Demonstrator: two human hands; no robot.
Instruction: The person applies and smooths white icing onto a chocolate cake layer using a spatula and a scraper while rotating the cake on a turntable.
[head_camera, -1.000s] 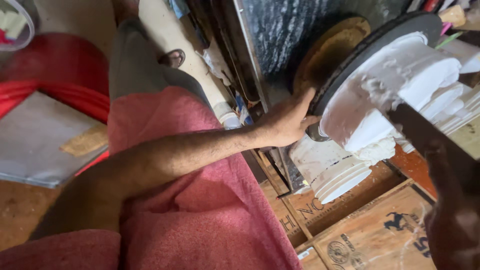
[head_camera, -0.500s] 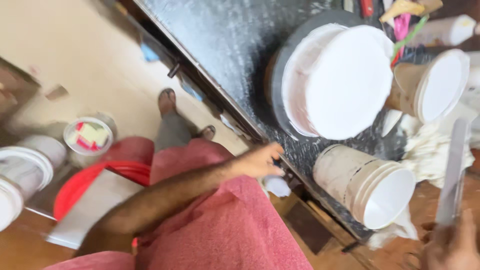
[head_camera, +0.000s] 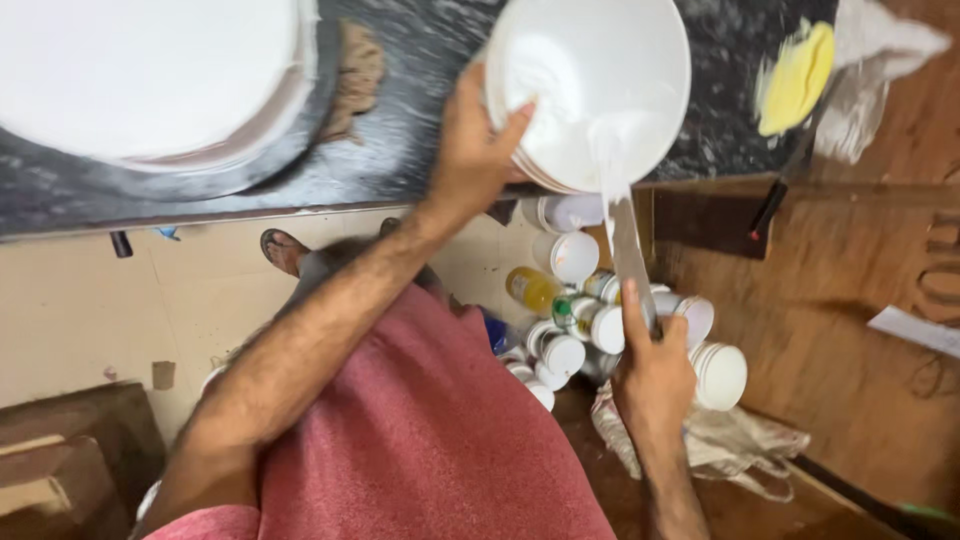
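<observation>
Bowl tilted at the counter edge, blade scraping white paste inside it.

The bowl (head_camera: 590, 85) is tipped toward the person at the dark counter's (head_camera: 420, 150) edge, seemingly so its paste is within reach. The left hand (head_camera: 480, 150) clamps the rim, thumb inside and fingers behind. The right hand (head_camera: 655, 375) is closed round a blade (head_camera: 628, 250), its tip in the paste. Below, white-lidded jars (head_camera: 590, 325) crowd the floor. A white-coated disc (head_camera: 150, 80) is cut off at the top left. A yellow thing (head_camera: 797, 78) is too blurred to name, and the blade's handle is hidden in the fist.
</observation>
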